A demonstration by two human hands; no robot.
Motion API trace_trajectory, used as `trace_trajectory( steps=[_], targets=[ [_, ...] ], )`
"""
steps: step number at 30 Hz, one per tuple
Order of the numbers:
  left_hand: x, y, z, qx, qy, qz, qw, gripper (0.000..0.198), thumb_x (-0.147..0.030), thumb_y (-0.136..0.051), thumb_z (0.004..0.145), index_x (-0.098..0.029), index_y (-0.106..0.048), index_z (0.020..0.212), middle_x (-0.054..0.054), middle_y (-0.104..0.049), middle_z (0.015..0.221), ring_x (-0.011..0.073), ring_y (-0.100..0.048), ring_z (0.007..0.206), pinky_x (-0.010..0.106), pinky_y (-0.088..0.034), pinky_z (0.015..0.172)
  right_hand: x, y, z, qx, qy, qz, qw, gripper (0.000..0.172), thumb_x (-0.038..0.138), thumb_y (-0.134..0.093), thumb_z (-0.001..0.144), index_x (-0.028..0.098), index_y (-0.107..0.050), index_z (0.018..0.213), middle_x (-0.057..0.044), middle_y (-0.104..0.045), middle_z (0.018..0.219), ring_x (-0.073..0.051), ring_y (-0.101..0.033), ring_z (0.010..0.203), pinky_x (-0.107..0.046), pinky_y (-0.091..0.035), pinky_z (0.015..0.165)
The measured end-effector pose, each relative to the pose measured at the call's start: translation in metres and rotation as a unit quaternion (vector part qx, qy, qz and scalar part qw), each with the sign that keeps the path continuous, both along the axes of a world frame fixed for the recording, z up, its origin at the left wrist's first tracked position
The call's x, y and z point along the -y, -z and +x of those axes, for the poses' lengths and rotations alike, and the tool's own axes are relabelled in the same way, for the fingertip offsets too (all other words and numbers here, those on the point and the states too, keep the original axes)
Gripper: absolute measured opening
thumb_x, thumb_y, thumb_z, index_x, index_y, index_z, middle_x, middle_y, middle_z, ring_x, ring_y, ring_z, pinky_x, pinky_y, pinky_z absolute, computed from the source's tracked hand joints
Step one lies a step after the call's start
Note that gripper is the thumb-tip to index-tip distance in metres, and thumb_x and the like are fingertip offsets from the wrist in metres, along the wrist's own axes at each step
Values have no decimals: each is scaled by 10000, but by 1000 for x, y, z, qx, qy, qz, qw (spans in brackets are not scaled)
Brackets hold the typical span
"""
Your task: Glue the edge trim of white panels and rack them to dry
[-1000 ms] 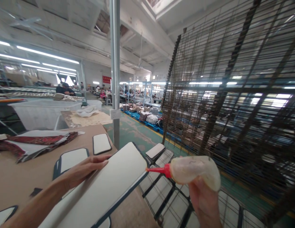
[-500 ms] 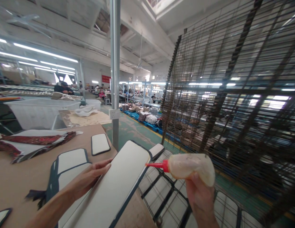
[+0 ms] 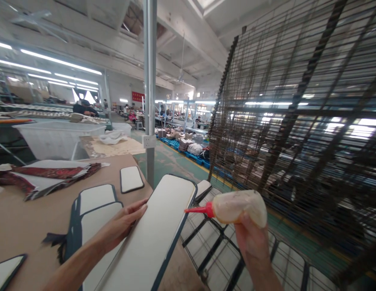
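Note:
My left hand grips the left edge of a long white panel with rounded corners and a dark blue border. The panel is tilted above the table. In my right hand is a translucent squeeze bottle, held on its side. Its red nozzle points left, with the tip at the panel's right edge; I cannot tell whether it touches. Under my left forearm lies a stack of similar white panels with dark blue edging. A smaller edged panel rests farther back on the table.
The brown table carries folded red-patterned fabric at left. A metal post rises behind it. Tall wire racks stand at right, and a lower rack holds more panels. A white bin stands beyond.
The view has shifted slightly, so the surroundings sit farther right. The nozzle tip has moved a little down along the panel's right edge. Both grips are unchanged.

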State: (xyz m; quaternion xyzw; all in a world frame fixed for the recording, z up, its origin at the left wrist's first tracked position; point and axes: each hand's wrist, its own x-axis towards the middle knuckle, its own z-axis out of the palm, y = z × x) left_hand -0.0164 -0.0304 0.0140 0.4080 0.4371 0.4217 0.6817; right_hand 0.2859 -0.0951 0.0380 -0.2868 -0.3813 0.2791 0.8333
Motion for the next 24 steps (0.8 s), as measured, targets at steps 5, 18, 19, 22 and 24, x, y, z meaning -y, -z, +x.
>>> trace_trajectory(
  steps=[5, 18, 19, 22, 24],
  targets=[
    [0, -1, 0, -2, -5, -4, 1000, 689, -284, -777, 719, -145, -507, 1338, 84, -774, 899, 185, -713, 702, 224, -560, 580, -2, 2, -4, -18, -21, -11, 1000, 358, 291, -829, 604, 232, -717, 939, -25, -734, 833, -200, -684, 775, -313, -558, 740],
    [0, -6, 0, -3, -43, -19, 999, 659, -229, -716, 780, -104, -460, 1374, 95, -770, 816, 191, -697, 613, 251, -562, 537, -4, 10, -16, -32, -70, -48, 996, 326, 296, -842, 603, 224, -737, 904, -44, -747, 817, -195, -694, 765, -288, -578, 716],
    [0, -7, 0, -3, -46, -19, 999, 653, -226, -716, 780, -104, -466, 1370, 94, -770, 812, 190, -698, 611, 248, -561, 532, -3, 11, -16, -33, -74, -50, 995, 329, 294, -843, 602, 226, -738, 907, -46, -748, 828, -197, -694, 767, -290, -580, 709],
    [-1, -7, -1, -4, -50, -18, 999, 623, -222, -720, 776, -103, -496, 1345, 95, -770, 807, 187, -697, 599, 241, -555, 510, -2, 10, -19, -35, -83, -54, 994, 333, 295, -850, 588, 232, -740, 896, -43, -748, 828, -200, -693, 763, -291, -585, 691],
    [-2, -7, -1, -1, -44, -13, 999, 586, -218, -711, 783, -102, -520, 1324, 97, -770, 815, 184, -696, 593, 241, -555, 505, -1, 10, -20, -34, -84, -54, 994, 332, 303, -850, 586, 237, -738, 891, -36, -746, 819, -197, -690, 758, -287, -585, 680]
  ],
)
